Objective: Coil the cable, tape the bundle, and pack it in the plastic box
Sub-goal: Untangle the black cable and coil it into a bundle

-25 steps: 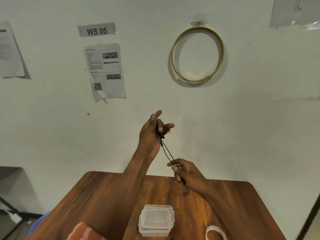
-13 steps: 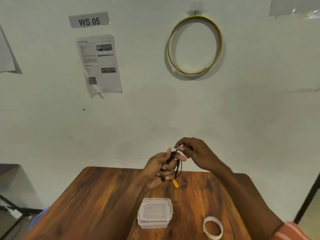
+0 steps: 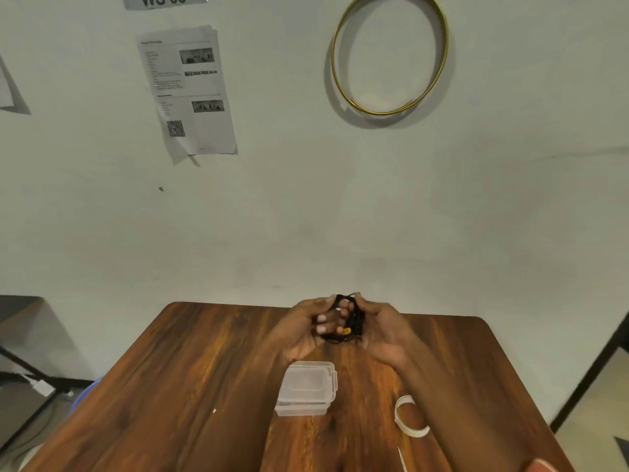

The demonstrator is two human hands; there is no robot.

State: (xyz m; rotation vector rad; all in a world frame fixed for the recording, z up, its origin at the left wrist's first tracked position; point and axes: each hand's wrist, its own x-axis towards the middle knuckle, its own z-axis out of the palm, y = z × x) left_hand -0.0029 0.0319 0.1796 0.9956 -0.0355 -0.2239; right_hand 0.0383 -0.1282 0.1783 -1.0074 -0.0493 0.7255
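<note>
Lowered toward the wooden surface (image 3: 190, 386) since the earlier frame, both hands now meet over it. Nearest, the white tape roll (image 3: 408, 417) and lidded clear plastic box (image 3: 306, 388) are kept within reach. Beyond, the thin black cable with yellow tag (image 3: 347, 327) is gripped by left hand (image 3: 303, 330) and right hand (image 3: 381, 327), loops gathered for taping.

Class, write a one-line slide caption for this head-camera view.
Both hands, left and right, grip the coiled black cable above the table, behind the closed plastic box.
</note>
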